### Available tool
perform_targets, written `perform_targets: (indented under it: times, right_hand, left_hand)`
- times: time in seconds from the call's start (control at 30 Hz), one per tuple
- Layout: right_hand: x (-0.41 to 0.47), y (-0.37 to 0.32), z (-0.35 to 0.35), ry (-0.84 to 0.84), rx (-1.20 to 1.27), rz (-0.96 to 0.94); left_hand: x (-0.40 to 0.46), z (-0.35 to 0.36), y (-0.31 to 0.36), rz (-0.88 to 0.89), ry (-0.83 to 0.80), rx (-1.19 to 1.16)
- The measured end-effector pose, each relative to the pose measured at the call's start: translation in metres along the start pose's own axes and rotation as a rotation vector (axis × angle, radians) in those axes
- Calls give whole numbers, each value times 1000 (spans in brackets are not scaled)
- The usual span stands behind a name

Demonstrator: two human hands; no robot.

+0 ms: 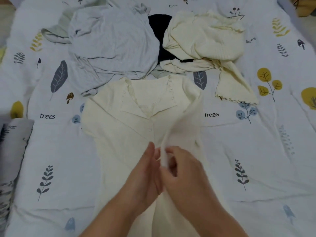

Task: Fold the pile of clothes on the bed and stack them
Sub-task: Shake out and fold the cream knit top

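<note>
Right hand (184, 170): fingers curled, pinching the end of a cream sleeve (172, 134) that rises from the grip and runs up and away toward the garment's right shoulder.

Left hand (147, 170): fingers straight and together, edge-on, touching the right hand and lying on the garment beneath; it grasps nothing visible.

Cream cardigan (123, 134): spread flat on the bed directly under both hands, front up, buttoned at the middle, neckline open, collar pointing away from the person. Its other sleeve lies folded across the chest, left of the hands.

Pale grey garment (111, 43): crumpled, beyond the cardigan's collar and to the left of the hands.

Dark garment (160, 31): mostly buried, showing between the grey and cream heaps.

Second cream knit (205, 41): crumpled, beyond the hands to the right, a scalloped-edged part trailing nearer.

Bed cover (256, 151): white, printed with leaves, mushrooms and the word "trees", lying under everything.

Patterned pillow (15, 142): far left of the hands, at the frame edge.
</note>
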State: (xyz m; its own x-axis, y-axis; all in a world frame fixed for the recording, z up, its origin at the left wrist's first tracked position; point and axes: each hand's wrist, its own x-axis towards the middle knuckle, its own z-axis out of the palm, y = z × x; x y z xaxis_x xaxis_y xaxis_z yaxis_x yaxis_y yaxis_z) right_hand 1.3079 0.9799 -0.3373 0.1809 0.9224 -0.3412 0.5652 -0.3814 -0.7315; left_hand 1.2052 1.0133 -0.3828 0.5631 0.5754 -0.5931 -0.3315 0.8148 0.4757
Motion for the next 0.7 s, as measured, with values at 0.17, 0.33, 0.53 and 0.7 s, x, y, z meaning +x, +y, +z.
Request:
perform_targets:
  times: [0.17,0.33,0.53,0.7]
  right_hand:
    - [2,12,28,-305,-39,52]
    - [35,46,18,-79,-216,152]
    - [120,59,-2,123,-474,80]
    - [173,64,-9,27,-821,-17]
  left_hand:
    - [-3,-55,-3,-116,426,478]
    - [-5,-70,-23,-139,727,1173]
    - [-11,-81,-22,-133,585,1117]
    - [-23,-100,-4,-209,504,475]
